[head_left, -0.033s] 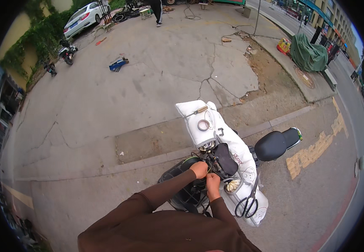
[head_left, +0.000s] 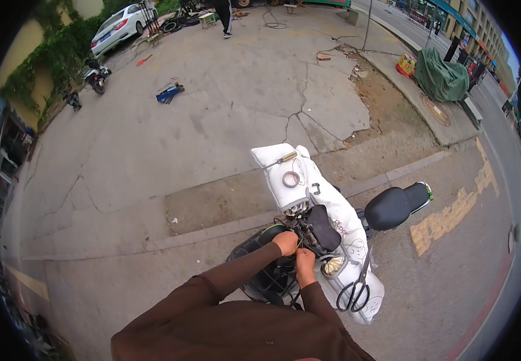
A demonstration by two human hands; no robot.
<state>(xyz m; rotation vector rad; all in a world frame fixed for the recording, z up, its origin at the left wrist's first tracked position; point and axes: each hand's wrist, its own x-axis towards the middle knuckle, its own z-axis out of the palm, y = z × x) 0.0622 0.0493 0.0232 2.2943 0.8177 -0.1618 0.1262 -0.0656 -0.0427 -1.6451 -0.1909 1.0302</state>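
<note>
At the front of an electric scooter, my left hand point(head_left: 285, 242) and my right hand point(head_left: 305, 265) are both closed on a thin yellowish wire point(head_left: 299, 243) among dark cables. Below my left hand is a black front basket or panel point(head_left: 254, 277). A white padded handlebar cover point(head_left: 278, 186) drapes across the scooter, with a dark display housing point(head_left: 323, 228) at its middle. On the cover lie a wooden-handled tool point(head_left: 287, 157), a tape roll point(head_left: 290, 179) and, to the right, black-handled scissors point(head_left: 353, 295). The black seat point(head_left: 386, 209) extends to the right.
Cracked pavement and a curb point(head_left: 392, 175) surround the scooter. Farther off are a blue object point(head_left: 169, 93) on the ground, parked two-wheelers point(head_left: 95, 75), a white car point(head_left: 117, 33), a walking person's legs point(head_left: 224, 21), a green tarp-covered pile point(head_left: 441, 78) and a road along the right.
</note>
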